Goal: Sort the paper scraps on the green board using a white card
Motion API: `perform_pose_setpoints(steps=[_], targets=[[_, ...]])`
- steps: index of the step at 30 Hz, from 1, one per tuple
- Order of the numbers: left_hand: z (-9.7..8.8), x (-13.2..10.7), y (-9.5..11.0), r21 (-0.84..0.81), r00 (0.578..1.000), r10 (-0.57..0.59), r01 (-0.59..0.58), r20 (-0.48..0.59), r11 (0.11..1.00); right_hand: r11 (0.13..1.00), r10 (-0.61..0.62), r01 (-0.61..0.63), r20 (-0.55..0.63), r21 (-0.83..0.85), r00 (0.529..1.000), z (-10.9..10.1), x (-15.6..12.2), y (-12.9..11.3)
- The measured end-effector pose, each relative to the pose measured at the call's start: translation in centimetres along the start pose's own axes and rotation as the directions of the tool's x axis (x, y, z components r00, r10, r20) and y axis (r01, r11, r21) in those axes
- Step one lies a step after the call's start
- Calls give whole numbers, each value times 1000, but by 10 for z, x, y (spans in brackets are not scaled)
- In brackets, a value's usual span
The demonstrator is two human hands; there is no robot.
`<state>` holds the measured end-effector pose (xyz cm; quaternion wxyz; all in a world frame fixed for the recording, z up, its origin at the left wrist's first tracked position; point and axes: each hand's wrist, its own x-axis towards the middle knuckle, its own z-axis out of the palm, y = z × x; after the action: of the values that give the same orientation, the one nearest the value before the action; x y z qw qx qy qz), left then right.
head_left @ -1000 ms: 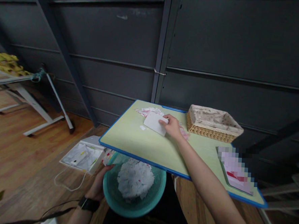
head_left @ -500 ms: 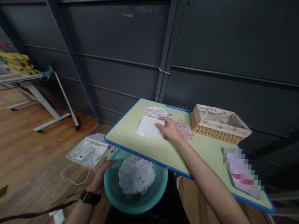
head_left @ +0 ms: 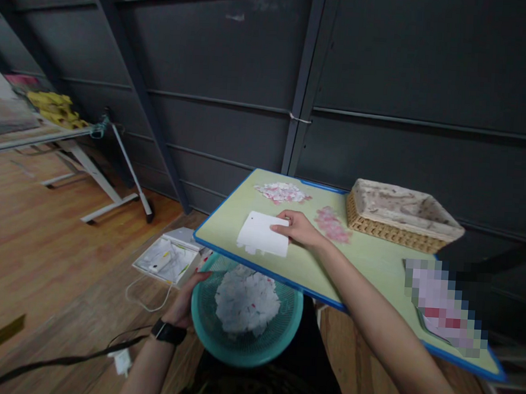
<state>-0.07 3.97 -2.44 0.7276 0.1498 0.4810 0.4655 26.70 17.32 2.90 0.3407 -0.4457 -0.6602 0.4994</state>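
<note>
My right hand (head_left: 299, 228) pinches a flat white card (head_left: 263, 230) with a small hole near one corner, low over a pale green board with a blue edge (head_left: 207, 232). White paper scraps (head_left: 260, 250) show along the card's near edge. Below the board's near edge is a teal plastic colander (head_left: 289, 317) with a heap of white paper scraps (head_left: 248, 300) in it. My left hand (head_left: 190, 296) is closed on the colander's left rim. A pile of white and pink scraps (head_left: 283, 191) and a pink pile (head_left: 332, 225) lie on the board.
A lined wicker basket (head_left: 403, 232) stands at the board's back right, and a blurred-out flat item (head_left: 443, 309) lies at its right end. An open white box (head_left: 165, 259) with a cable sits on the floor at left. A wheeled table (head_left: 87, 150) stands farther left.
The white card has moved over the board toward its near edge, with scraps along its front. My left hand stays on the colander. The whole view has shifted slightly.
</note>
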Motion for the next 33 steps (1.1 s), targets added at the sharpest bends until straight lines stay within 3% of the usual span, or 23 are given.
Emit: perform_pose_setpoints(steps=[5, 12, 18, 20, 28, 31, 33], targets=[[-4, 3, -1, 2, 1000, -15, 15, 13, 1000, 999, 40, -46, 194, 28, 980, 8, -6, -9], [-3, 3, -3, -14, 999, 29, -29, -21, 999, 991, 60, -71, 94, 118, 994, 1, -6, -11], [-2, 3, -2, -3, 999, 11, -11, -40, 1000, 995, 87, -98, 299, 24, 950, -4, -8, -9], [-2, 3, -2, -9, 999, 12, -12, -38, 1000, 994, 85, -104, 319, 43, 944, -6, -8, -7], [0, 2, -1, 14, 1000, 25, -25, -15, 1000, 986, 38, -59, 134, 154, 990, -12, -4, -5], [-4, 5, -3, 16, 1000, -3, 3, -9, 1000, 993, -56, 68, -129, 95, 990, -25, 1, -6], [-6, 8, -5, 8, 999, -32, 32, -1, 999, 992, -125, 115, -408, -49, 904, -38, 4, -5]])
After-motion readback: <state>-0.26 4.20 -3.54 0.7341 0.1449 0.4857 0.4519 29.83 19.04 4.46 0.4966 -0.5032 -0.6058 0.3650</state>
